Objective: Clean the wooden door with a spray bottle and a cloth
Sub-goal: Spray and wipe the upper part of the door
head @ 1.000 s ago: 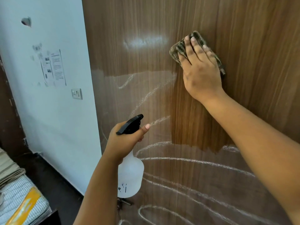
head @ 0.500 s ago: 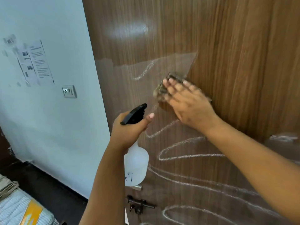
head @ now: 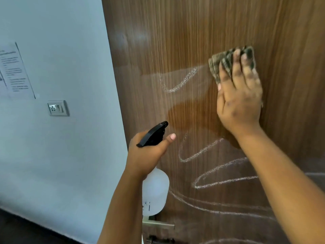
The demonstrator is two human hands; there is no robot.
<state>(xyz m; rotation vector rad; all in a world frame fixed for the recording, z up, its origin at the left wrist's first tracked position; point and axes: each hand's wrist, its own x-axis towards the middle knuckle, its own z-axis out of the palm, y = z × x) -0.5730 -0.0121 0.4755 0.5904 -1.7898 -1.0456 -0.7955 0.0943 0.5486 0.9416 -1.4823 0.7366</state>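
The brown wooden door (head: 175, 41) fills the right of the head view, with white squiggly marks and a dull film over its lower half. My right hand (head: 239, 95) presses a striped brown cloth (head: 219, 65) flat against the door at upper right, fingers straight. My left hand (head: 149, 152) grips the neck of a translucent white spray bottle (head: 154, 192) with a black trigger head (head: 153, 133), held a little off the door, nozzle pointing at it.
A pale wall (head: 61, 147) stands to the left with a paper notice (head: 14, 71) and a switch socket (head: 58, 108). A metal door handle (head: 158, 224) and a latch (head: 160, 240) sit below the bottle. Dark floor shows at bottom left.
My right hand has swept the cloth down to the left and then back up to the right across the door. The left hand keeps holding the bottle in about the same place.
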